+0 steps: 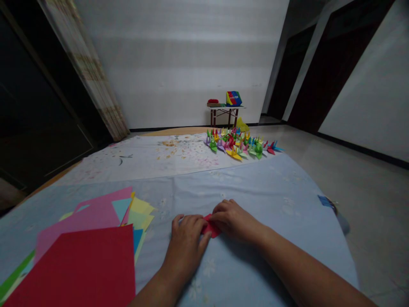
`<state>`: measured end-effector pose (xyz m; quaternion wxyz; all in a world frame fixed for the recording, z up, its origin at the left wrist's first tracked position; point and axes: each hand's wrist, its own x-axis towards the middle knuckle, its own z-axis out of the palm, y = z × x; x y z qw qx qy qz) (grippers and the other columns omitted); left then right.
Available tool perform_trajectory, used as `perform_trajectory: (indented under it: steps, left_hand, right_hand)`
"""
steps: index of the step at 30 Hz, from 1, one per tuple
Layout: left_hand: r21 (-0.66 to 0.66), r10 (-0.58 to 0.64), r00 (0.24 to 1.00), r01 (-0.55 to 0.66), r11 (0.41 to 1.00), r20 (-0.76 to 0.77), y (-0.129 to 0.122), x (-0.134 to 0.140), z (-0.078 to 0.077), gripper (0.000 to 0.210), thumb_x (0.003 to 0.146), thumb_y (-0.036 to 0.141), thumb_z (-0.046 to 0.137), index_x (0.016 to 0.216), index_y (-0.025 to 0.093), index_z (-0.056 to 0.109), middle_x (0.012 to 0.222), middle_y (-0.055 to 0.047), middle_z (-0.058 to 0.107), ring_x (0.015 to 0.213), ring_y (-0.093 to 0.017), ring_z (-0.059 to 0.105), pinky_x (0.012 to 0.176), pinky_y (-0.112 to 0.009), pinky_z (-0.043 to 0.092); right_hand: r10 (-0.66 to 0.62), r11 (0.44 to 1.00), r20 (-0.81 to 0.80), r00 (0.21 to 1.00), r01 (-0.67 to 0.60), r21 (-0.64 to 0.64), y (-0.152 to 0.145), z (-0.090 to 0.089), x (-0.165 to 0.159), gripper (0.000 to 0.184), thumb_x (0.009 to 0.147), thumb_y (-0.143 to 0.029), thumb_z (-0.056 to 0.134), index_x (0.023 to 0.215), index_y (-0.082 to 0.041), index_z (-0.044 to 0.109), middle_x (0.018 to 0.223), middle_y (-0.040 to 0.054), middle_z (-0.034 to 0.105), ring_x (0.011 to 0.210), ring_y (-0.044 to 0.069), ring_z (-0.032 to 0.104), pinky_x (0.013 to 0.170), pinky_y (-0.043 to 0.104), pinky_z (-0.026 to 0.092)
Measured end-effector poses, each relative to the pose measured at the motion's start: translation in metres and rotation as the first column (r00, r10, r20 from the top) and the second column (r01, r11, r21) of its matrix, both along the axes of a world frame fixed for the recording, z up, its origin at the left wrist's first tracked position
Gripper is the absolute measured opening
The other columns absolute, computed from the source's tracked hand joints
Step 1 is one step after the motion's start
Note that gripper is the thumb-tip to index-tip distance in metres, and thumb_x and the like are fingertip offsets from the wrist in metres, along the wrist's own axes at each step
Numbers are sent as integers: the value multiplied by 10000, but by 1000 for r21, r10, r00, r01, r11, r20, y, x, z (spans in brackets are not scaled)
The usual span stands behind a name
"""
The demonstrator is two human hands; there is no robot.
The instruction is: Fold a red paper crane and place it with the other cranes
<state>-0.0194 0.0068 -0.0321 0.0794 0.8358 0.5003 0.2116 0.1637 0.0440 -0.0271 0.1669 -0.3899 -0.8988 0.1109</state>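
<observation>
A small piece of folded red paper (211, 228) lies on the light blue tablecloth between my hands. My left hand (190, 234) rests on its left side, thumb and fingers on the paper's edge. From the right, my right hand (234, 219) pinches its upper right part, fingers bent over it. Both hands cover much of the paper, so its full folded shape is hidden. To the left of my left hand is a pile of coloured sheets, with a large red sheet (92, 264) on top and a pink sheet (86, 217) under it.
Many-coloured folded paper cranes (234, 151) stand grouped at the table's far right. A white floral cloth (143, 155) covers the far part of the table. Beyond it, a small folding table (225, 108) holds a colourful box (233, 98). The round table's edge curves along the right.
</observation>
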Motion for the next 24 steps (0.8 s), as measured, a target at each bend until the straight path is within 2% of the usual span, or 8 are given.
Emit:
perform_trajectory:
  steps: [5,10,16,19,24]
  left_hand:
    - [2,-9,1000,9,1000,7,1,-1,-2,215,790,343,570,975,234,562,987,-23,629,959,-216,539,924,-435,285]
    - [23,-13,1000,14,1000,-14,1,-2,-2,308,773,353,598,1052,238,538,1044,-36,624,981,-224,537,921,-439,283]
    - [55,45,999,-44,998,-9,3,-3,-2,264,816,300,545,1068,223,532,1025,-50,635,961,-218,548,917,-442,293]
    - [53,33,999,-31,998,-34,4,-4,-2,199,803,285,561,995,235,576,1031,-42,626,990,-223,535,916,-444,301]
    - [77,15,999,-12,997,-33,5,-4,-2,209,797,252,574,1003,270,604,1061,-31,604,1006,-220,516,911,-438,312]
  right_hand:
    - [53,997,3,999,-53,-60,-5,8,8,203,830,-269,535,991,-251,657,960,45,626,932,183,487,809,321,302]
    - [84,994,37,996,-81,-79,-3,10,12,354,762,-407,621,1086,-264,618,1044,54,609,1000,215,448,851,353,279]
    - [20,999,22,1000,-19,-51,3,4,10,351,810,-462,552,1120,-304,595,1062,43,626,1018,213,437,849,359,250]
    - [12,999,16,1000,-11,-46,3,4,10,341,816,-458,546,1117,-305,595,1063,38,633,1025,212,440,851,357,246]
    - [-7,999,-6,1000,6,-53,0,8,8,365,796,-439,583,1118,-266,578,1038,48,638,1017,205,456,853,353,255]
